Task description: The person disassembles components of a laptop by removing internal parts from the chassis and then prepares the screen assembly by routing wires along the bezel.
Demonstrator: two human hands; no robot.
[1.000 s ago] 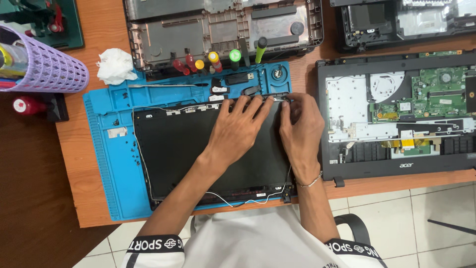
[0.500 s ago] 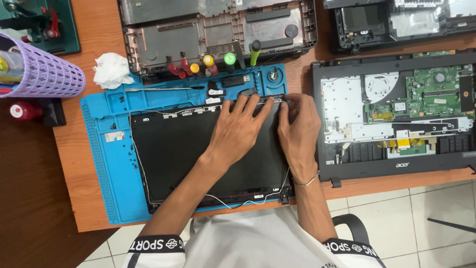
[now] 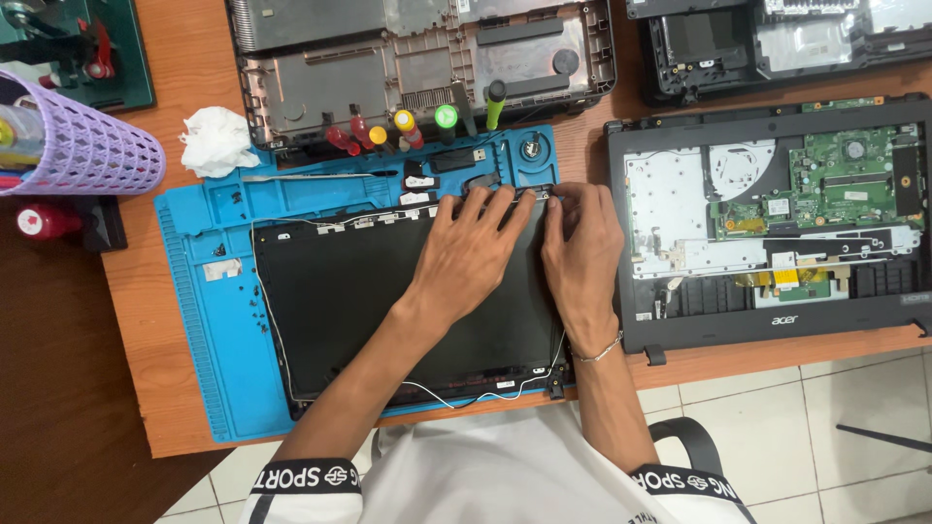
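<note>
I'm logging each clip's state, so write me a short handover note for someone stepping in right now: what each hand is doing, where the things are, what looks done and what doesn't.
Left hand: flat on the black laptop screen panel, fingertips at its top edge.
Right hand: at the panel's top right corner, fingers pinched at the edge; whether it holds a small part cannot be seen.
The panel lies on the blue work mat, with a thin white cable running loose along its lower edge.
Screwdrivers lie above the mat.
Done: an opened laptop base with its boards bare lies to the right.
Left: the work at the top right corner; the cable is not tucked in.
</note>
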